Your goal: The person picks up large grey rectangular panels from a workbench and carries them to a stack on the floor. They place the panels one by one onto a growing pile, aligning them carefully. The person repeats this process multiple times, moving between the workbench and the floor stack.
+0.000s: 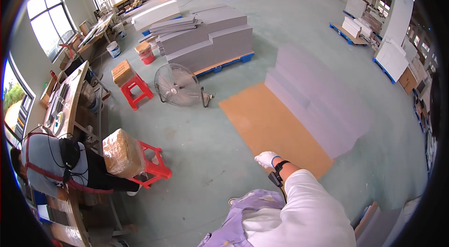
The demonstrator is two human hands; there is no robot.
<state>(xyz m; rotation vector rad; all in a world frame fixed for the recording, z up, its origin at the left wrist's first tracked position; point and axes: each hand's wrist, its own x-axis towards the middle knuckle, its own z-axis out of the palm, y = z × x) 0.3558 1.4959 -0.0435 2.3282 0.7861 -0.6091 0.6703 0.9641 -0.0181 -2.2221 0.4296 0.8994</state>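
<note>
Brown board (273,127) on the floor, grey stack (318,99) on its far half.

I see one gloved hand (267,158), the right one going by the arm, hanging empty just short of the board's near edge, with the grey stack well beyond its fingertips. Its fingers (262,157) look loosely curled around nothing; how far they are closed I cannot tell. My left hand is out of view. Well off to the fingers' left, another person bends beside a wrapped bundle (122,152) on a red stool (156,165).
</note>
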